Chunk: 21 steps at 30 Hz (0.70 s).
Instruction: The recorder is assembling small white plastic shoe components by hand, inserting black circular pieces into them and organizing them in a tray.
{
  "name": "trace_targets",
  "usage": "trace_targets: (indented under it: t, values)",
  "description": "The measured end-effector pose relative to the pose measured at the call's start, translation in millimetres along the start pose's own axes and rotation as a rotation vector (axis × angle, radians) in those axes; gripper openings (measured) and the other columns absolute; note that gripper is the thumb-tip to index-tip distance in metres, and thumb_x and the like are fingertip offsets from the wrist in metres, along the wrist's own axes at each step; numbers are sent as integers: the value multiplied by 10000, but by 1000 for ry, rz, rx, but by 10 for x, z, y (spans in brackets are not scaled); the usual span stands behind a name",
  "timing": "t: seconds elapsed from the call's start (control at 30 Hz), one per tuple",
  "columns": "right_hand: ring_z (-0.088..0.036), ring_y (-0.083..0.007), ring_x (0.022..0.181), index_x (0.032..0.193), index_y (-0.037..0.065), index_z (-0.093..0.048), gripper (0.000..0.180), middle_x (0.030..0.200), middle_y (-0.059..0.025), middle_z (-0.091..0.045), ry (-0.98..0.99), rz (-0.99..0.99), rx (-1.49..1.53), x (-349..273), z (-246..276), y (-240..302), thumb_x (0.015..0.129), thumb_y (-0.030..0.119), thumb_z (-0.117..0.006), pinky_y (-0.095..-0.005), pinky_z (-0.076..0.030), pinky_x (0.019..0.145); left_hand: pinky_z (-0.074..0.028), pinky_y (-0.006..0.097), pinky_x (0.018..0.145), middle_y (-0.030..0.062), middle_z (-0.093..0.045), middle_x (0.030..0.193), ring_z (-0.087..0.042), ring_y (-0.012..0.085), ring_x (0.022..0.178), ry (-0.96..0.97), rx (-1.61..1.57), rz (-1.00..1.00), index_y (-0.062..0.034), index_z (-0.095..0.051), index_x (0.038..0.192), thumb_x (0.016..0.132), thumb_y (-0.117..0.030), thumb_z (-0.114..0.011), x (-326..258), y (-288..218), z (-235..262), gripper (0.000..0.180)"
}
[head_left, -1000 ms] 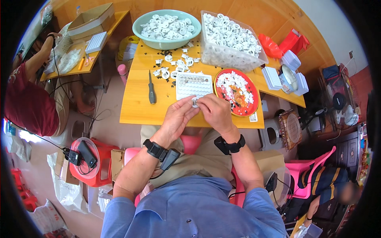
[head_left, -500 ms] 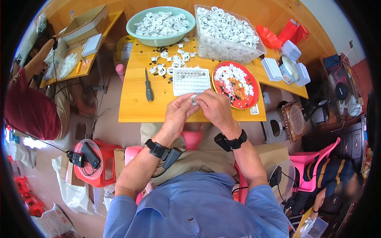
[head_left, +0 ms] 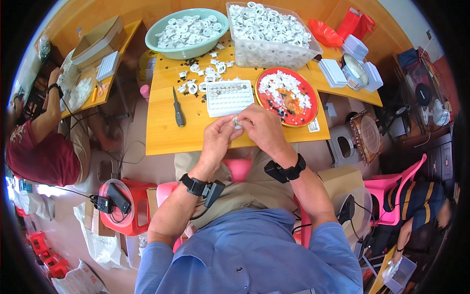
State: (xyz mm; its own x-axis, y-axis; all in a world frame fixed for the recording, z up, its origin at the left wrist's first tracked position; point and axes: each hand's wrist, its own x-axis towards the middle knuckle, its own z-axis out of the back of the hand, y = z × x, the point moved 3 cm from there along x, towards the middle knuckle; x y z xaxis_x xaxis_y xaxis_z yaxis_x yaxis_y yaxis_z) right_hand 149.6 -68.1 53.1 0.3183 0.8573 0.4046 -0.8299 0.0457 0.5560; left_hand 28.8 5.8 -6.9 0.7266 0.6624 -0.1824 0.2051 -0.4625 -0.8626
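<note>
In front of my chest, at the table's near edge, both hands meet on a small white plastic part [head_left: 237,123]. My left hand [head_left: 218,138] pinches it with thumb and fingertips. From the other side, the fingers of my right hand [head_left: 263,128] press on it and cover much of its shape. Just beyond lies a white tray [head_left: 229,107] with rows of hollows; small round greyish pieces sit in its far rows. A red plate [head_left: 299,117] of little white and black pieces is right of the tray. Left of it rests a dark-handled screwdriver [head_left: 179,112].
Behind stand a pale green basin [head_left: 188,52] and a clear plastic bin [head_left: 274,58], both heaped with white parts. Loose white parts [head_left: 210,76] and black bits lie before them. Co-workers sit at side tables left and lower right. A red stool [head_left: 134,215] stands left.
My hands stay together on the white part, with little change in grip. The view has shifted slightly, so the table sits a bit further left. The left co-worker's arm has moved.
</note>
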Motion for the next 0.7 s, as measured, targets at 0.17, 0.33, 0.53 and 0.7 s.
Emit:
trace_targets:
  t: [0.17, 0.33, 0.53, 0.7]
  values:
    - [-655, -297, 722, 837, 78, -683, 57, 822, -85, -662, -28, -25, 37, 6, -30, -30, 805, 103, -643, -398, -511, 626, -555, 278, 917, 115, -644, 1167, -654, 167, 1041, -6, -12, -1, 63, -567, 1236, 1027, -83, -476, -16, -32, -10, 271]
    - [-682, -239, 693, 853, 31, -672, 63, 789, -107, -688, 33, -208, 251, 19, -38, -198, 803, 62, -650, -343, -518, 607, -554, 283, 923, 135, -641, 1172, -660, 183, 1036, 30, -6, 17, 74, -566, 1229, 1025, -91, -482, 21, -43, -51, 275]
    - [-689, -209, 704, 912, -8, -684, 110, 796, -119, -699, 192, -348, 650, 59, -40, -226, 832, 59, -647, -330, -524, 626, -562, 275, 888, 117, -681, 1066, -679, 188, 979, -31, -6, 25, 57, -599, 1152, 952, -40, -606, 5, -101, 34, 222]
    - [-661, -356, 858, 901, 45, -724, 128, 909, -147, -703, -162, -201, 40, 169, 493, -669, 836, 122, -645, -423, -525, 744, -569, 264, 836, 118, -699, 1034, -697, 180, 924, -53, 62, 78, 34, -614, 1121, 946, -54, -610, -53, -143, -14, 195]
